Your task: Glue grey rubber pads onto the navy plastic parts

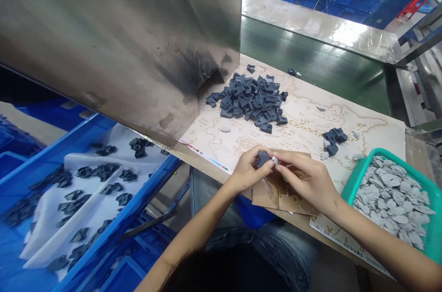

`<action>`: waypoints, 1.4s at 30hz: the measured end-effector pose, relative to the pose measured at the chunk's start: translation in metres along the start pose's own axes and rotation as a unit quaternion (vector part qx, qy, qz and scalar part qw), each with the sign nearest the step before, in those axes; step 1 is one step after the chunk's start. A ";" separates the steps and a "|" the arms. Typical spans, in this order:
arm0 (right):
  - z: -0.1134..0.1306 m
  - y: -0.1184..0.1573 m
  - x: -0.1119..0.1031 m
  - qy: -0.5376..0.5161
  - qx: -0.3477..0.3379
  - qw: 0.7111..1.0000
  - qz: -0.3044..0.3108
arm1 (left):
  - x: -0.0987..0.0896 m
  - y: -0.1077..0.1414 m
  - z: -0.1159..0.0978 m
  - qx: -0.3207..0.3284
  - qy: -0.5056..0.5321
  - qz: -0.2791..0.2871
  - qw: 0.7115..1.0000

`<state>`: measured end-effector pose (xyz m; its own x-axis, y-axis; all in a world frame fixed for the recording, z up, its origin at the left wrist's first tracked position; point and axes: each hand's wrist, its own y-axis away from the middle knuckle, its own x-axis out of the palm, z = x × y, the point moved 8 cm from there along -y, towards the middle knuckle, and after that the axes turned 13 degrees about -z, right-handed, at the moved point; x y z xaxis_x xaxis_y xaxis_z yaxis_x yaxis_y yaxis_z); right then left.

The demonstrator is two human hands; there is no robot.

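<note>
One dark grey moulded part (263, 159) is pinched, fingers nearly closed, by the left hand (247, 171), above a stained cardboard pad (276, 197). The right hand (305, 180) grips a small pale grey piece (275, 160) at that part's edge. A green plastic basket (361, 170) of pale grey pieces (390, 200) stands to the right; a heap of dark parts (247, 98) lies ahead on a printed map sheet (331, 108).

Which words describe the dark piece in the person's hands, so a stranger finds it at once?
On the map-printed board, find the brown cardboard sheet at the front edge. Above it, the dark piece sits in the person's left hand. Unlike the heap of similar pieces beyond, it alone is held up.
</note>
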<state>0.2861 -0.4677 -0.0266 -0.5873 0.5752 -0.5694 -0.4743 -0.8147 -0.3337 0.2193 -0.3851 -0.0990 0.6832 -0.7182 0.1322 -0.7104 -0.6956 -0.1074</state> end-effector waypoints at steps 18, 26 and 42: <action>-0.044 0.020 -0.023 0.039 0.171 0.980 0.090 | 0.001 0.000 0.007 -0.005 0.014 0.004 1.000; -0.043 0.023 -0.012 0.042 0.129 0.985 0.109 | 0.003 -0.002 -0.008 0.076 -0.061 -0.004 0.995; -0.055 0.022 -0.032 -0.049 0.239 0.970 0.009 | 0.008 0.001 -0.015 0.111 -0.110 0.028 0.987</action>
<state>0.3309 -0.5079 -0.0575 -0.6459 0.5849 -0.4907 -0.6999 -0.7104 0.0745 0.2212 -0.3911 -0.0835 0.6811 -0.7260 -0.0950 -0.7106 -0.6242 -0.3247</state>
